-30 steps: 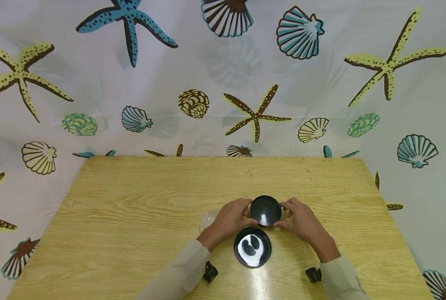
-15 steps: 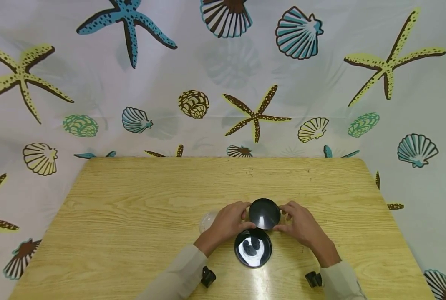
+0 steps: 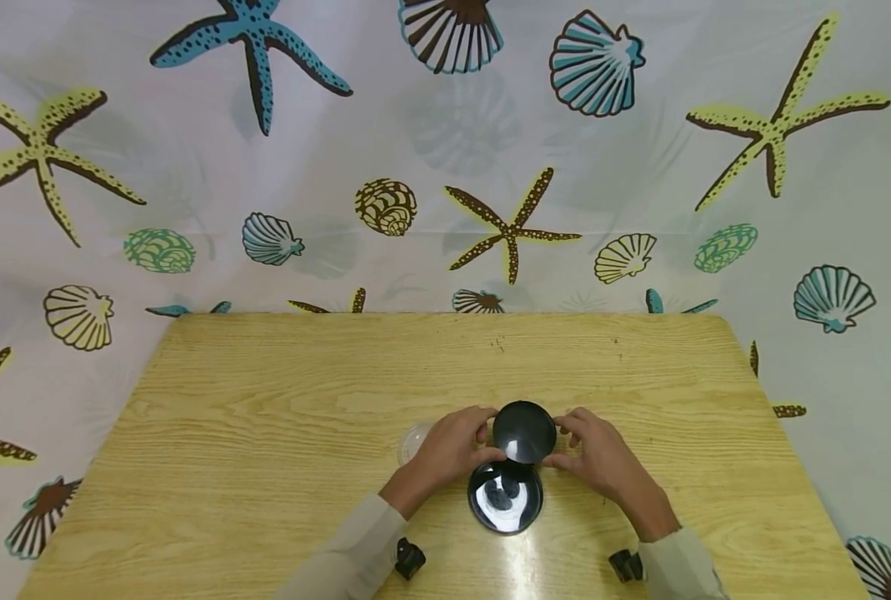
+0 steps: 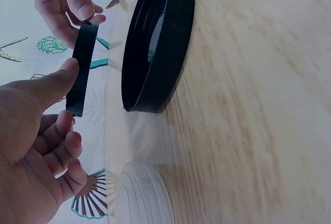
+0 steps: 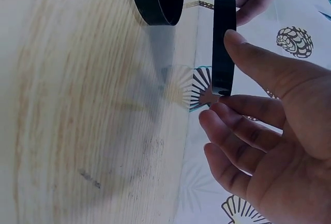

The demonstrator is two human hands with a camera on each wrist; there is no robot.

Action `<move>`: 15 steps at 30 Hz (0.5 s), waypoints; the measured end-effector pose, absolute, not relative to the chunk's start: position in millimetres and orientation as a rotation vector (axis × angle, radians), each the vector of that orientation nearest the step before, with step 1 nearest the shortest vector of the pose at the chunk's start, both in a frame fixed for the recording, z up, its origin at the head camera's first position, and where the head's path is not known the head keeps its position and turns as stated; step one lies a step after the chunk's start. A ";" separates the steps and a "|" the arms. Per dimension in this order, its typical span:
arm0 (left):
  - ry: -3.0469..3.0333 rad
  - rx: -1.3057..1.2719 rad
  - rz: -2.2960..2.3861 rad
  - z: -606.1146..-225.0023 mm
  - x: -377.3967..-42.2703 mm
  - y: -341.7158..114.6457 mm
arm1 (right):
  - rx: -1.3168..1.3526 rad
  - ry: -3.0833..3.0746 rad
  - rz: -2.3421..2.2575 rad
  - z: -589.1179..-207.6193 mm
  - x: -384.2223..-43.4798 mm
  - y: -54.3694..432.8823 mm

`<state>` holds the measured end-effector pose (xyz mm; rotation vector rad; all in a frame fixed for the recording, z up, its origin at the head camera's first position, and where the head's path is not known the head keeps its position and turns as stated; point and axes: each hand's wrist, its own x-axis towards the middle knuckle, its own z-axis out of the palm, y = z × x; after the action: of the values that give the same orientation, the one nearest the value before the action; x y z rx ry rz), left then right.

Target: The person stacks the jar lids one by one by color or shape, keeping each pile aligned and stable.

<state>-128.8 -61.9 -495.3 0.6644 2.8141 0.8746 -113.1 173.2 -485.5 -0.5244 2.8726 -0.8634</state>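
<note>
My left hand (image 3: 448, 450) and right hand (image 3: 598, 450) hold a round black lid (image 3: 523, 432) between them, thumb and fingers at opposite edges. In both wrist views the lid (image 4: 83, 71) is raised off the table. Just nearer to me, a shallow round black container (image 3: 475, 510) rests on the table, its inside bright with reflected light. The lid covers its far rim in the head view. Beside my left hand lies a clear round ridged plastic piece (image 3: 411, 446), partly hidden by that hand; the left wrist view shows this clear piece (image 4: 142, 198) on the table.
A wood-grain table (image 3: 265, 400) carries these things. Behind it hangs a white cloth (image 3: 325, 150) printed with shells and starfish. Black mounts (image 3: 410, 559) sit by both wrists.
Both hands have brought the lid slightly toward me and to the left, so it now overlaps the container's far edge in the head view. The container stays put.
</note>
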 end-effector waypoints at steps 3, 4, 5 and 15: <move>2.812 0.675 0.879 -495.2 -127.1 -63.2 | -0.533 2.876 -0.868 -485.9 -112.0 172.2; 2.810 0.678 0.883 -495.2 -126.5 -63.5 | -0.530 2.875 -0.871 -485.8 -111.5 172.1; 2.809 0.681 0.885 -495.1 -125.8 -63.6 | -0.529 2.871 -0.873 -485.7 -111.0 172.0; 2.800 0.682 0.877 -497.1 -118.9 -66.1 | -0.520 2.831 -0.874 -484.2 -105.2 171.4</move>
<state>-118.9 -66.1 -497.1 0.6816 2.7998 0.8767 -105.2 171.4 -484.2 -0.5202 2.8308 -0.8740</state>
